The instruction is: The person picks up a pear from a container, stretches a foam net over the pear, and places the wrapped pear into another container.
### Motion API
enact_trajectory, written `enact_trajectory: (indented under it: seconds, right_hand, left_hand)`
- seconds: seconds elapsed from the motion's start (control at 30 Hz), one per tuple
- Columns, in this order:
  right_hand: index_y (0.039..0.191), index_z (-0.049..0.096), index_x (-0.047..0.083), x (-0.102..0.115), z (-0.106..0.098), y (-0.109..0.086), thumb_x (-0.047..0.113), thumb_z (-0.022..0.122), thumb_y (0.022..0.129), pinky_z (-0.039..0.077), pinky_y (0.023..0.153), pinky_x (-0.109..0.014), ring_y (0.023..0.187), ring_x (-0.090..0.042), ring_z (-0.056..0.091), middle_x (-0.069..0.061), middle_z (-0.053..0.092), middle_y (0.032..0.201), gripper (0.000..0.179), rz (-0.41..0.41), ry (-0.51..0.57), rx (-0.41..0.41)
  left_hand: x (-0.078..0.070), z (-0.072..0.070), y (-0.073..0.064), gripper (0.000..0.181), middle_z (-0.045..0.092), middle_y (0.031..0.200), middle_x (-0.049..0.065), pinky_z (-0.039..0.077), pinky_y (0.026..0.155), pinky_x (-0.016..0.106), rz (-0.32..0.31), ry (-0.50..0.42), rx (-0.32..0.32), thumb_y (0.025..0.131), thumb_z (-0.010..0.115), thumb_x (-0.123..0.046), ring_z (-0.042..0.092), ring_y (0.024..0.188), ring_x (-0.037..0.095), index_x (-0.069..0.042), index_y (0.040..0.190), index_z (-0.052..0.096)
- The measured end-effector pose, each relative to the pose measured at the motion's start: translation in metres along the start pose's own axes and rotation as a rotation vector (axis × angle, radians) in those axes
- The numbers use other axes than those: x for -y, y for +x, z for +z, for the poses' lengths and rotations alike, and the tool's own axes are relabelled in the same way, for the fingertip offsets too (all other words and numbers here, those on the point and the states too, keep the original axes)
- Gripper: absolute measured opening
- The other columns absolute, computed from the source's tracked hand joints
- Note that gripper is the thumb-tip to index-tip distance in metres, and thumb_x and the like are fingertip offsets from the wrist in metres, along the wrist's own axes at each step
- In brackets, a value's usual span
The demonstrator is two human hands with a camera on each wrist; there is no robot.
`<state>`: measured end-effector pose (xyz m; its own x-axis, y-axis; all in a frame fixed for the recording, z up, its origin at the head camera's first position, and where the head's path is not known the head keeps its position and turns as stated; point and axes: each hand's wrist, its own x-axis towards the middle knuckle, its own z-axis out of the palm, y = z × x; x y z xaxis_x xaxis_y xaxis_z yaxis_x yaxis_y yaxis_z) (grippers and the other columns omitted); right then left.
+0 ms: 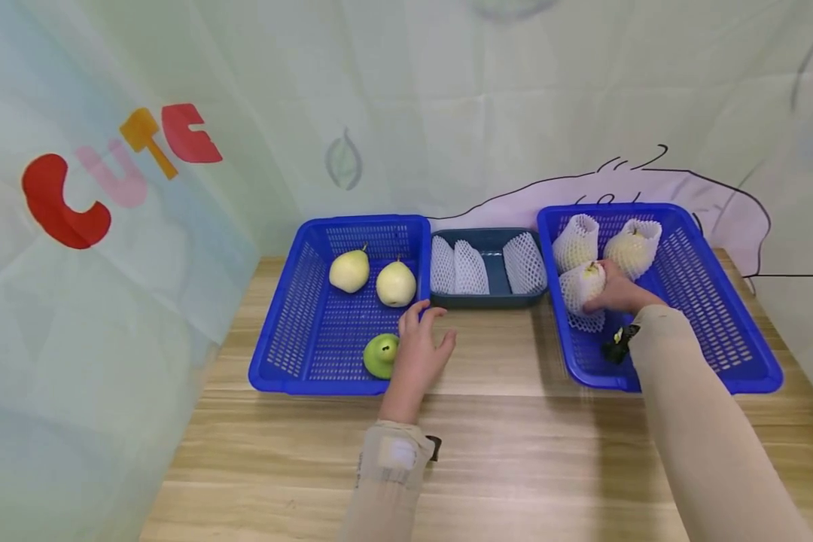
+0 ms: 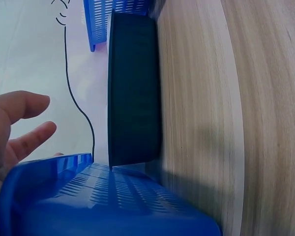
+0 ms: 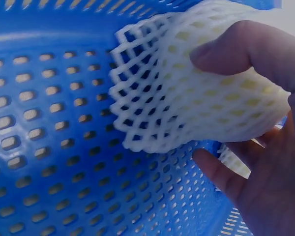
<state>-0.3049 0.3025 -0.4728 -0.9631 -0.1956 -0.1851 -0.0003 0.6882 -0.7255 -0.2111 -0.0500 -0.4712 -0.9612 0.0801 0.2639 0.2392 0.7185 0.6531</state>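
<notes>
Inside the right blue basket (image 1: pixel 704 301), my right hand (image 1: pixel 619 292) grips a pear in a white foam net (image 1: pixel 579 290). The right wrist view shows the thumb pressed on the netted pear (image 3: pixel 221 83) and fingers beneath it, with the net's loose end toward the basket wall. Two more netted pears (image 1: pixel 574 242) (image 1: pixel 633 248) lie behind it. My left hand (image 1: pixel 423 350) hovers by the right rim of the left blue basket (image 1: pixel 281 331), fingers loosely bent and holding nothing. Close beside it in that basket sits a green pear (image 1: pixel 379 357), partly covered by the hand.
Two pale yellow pears (image 1: pixel 349 271) (image 1: pixel 396 284) lie bare in the left basket. Between the baskets stands a dark green tray (image 1: pixel 493 272) with several white foam nets (image 1: pixel 525 263). All rest on a wooden table (image 1: pixel 488 467) against a printed cloth backdrop (image 1: pixel 406 113).
</notes>
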Motion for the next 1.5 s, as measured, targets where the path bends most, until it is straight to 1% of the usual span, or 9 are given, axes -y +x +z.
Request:
enact_trajectory:
  seconds: [0.13, 0.63, 0.73, 0.83, 0.93, 1.07, 1.17, 1.27, 1.5]
  right_hand:
    - [0.129, 0.017, -0.02, 0.001, 0.001, 0.002, 0.004, 0.074, 0.066, 0.036, 0.087, -0.055, 0.103, -0.046, 0.038, -0.036, 0.031, 0.118, 0.088, -0.017, -0.019, -0.01]
    - [0.142, -0.012, -0.005, 0.01, -0.016, -0.015, 0.019, 0.074, 0.076, 0.018, 0.101, -0.062, 0.125, -0.052, 0.022, -0.039, 0.013, 0.138, 0.111, 0.112, 0.091, 0.108]
    - [0.143, -0.015, 0.001, 0.023, -0.025, -0.024, 0.024, 0.073, 0.079, 0.016, 0.101, -0.064, 0.13, -0.052, 0.012, -0.036, 0.004, 0.144, 0.112, 0.143, 0.127, 0.032]
    - [0.146, -0.009, 0.006, 0.044, -0.027, -0.036, 0.033, 0.069, 0.082, 0.014, 0.102, -0.063, 0.134, -0.047, 0.005, -0.029, 0.001, 0.148, 0.105, 0.143, 0.21, -0.134]
    - [0.147, 0.011, 0.01, 0.062, -0.013, -0.044, 0.039, 0.064, 0.085, 0.019, 0.105, -0.056, 0.135, -0.038, 0.015, -0.022, 0.017, 0.148, 0.088, 0.144, 0.287, -0.323]
    - [0.138, 0.034, 0.002, 0.08, 0.023, -0.049, 0.023, 0.061, 0.088, 0.03, 0.101, -0.05, 0.127, -0.036, 0.033, -0.022, 0.036, 0.137, 0.06, 0.118, 0.35, -0.458]
    - [0.133, 0.038, -0.006, 0.09, 0.052, -0.051, 0.007, 0.057, 0.088, 0.031, 0.099, -0.05, 0.123, -0.041, 0.035, -0.027, 0.036, 0.134, 0.051, 0.079, 0.335, -0.466]
    - [0.131, 0.041, -0.007, 0.091, 0.074, -0.048, -0.001, 0.054, 0.085, 0.028, 0.102, -0.047, 0.125, -0.041, 0.031, -0.027, 0.031, 0.136, 0.048, 0.062, 0.233, -0.464]
    - [0.129, 0.043, -0.007, 0.091, 0.093, -0.045, -0.008, 0.039, 0.08, 0.025, 0.105, -0.047, 0.128, -0.04, 0.029, -0.026, 0.03, 0.138, 0.05, 0.022, 0.047, -0.478]
  left_hand:
    - [0.0, -0.001, 0.0, 0.033, 0.039, 0.134, 0.014, 0.04, 0.095, 0.046, 0.004, 0.01, -0.003, 0.084, 0.065, -0.019, 0.031, 0.126, 0.034, -0.008, 0.114, 0.058]
    - [-0.002, -0.001, 0.0, 0.034, 0.039, 0.135, 0.013, 0.038, 0.096, 0.045, -0.014, -0.018, 0.019, 0.085, 0.063, -0.019, 0.03, 0.127, 0.032, -0.008, 0.116, 0.058]
    - [-0.003, -0.001, 0.0, 0.034, 0.039, 0.136, 0.012, 0.038, 0.097, 0.045, -0.019, -0.026, 0.028, 0.085, 0.063, -0.02, 0.029, 0.128, 0.032, -0.009, 0.117, 0.058]
    - [-0.002, 0.0, 0.0, 0.034, 0.039, 0.135, 0.012, 0.038, 0.096, 0.045, -0.019, -0.02, 0.02, 0.085, 0.063, -0.021, 0.03, 0.128, 0.032, -0.009, 0.116, 0.058]
    - [-0.002, 0.0, -0.001, 0.033, 0.041, 0.134, 0.012, 0.039, 0.095, 0.045, -0.015, -0.02, -0.003, 0.084, 0.063, -0.02, 0.031, 0.127, 0.032, -0.01, 0.115, 0.059]
    - [-0.001, 0.001, -0.001, 0.031, 0.044, 0.131, 0.012, 0.039, 0.095, 0.045, -0.01, -0.043, -0.04, 0.083, 0.063, -0.018, 0.034, 0.125, 0.032, -0.01, 0.113, 0.06]
    - [-0.002, 0.002, -0.002, 0.028, 0.046, 0.128, 0.012, 0.039, 0.094, 0.045, -0.004, -0.063, -0.078, 0.082, 0.063, -0.016, 0.036, 0.123, 0.032, -0.01, 0.11, 0.061]
    - [-0.003, 0.003, -0.002, 0.025, 0.049, 0.124, 0.011, 0.04, 0.092, 0.045, 0.016, -0.078, -0.12, 0.082, 0.062, -0.014, 0.038, 0.12, 0.031, -0.009, 0.106, 0.063]
    - [-0.005, -0.003, -0.006, 0.019, 0.053, 0.118, 0.01, 0.04, 0.09, 0.045, 0.07, -0.133, -0.22, 0.08, 0.062, -0.008, 0.041, 0.115, 0.031, -0.008, 0.098, 0.066]
